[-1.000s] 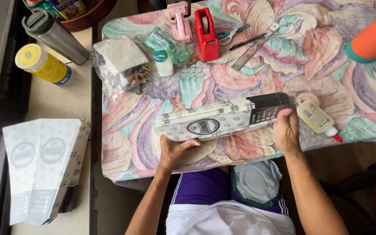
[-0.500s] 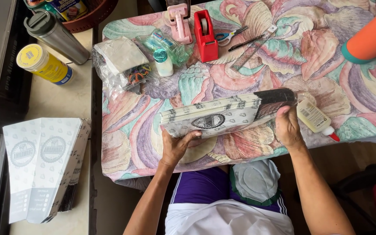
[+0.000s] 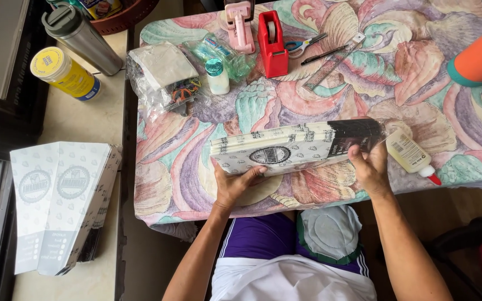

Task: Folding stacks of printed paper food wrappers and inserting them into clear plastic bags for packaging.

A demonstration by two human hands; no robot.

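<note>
Gripping opposite ends, the left hand and right hand close on a flat stack of white printed paper sleeves with black ends, raised edge-on just above the floral tablecloth, beside a white glue bottle

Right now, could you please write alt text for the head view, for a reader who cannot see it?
Two bare hands, left hand and right hand, hold a stack of printed paper sleeves by its ends over a floral tablecloth. A glue bottle lies beside the right hand; a red tape dispenser stands farther back.
</note>
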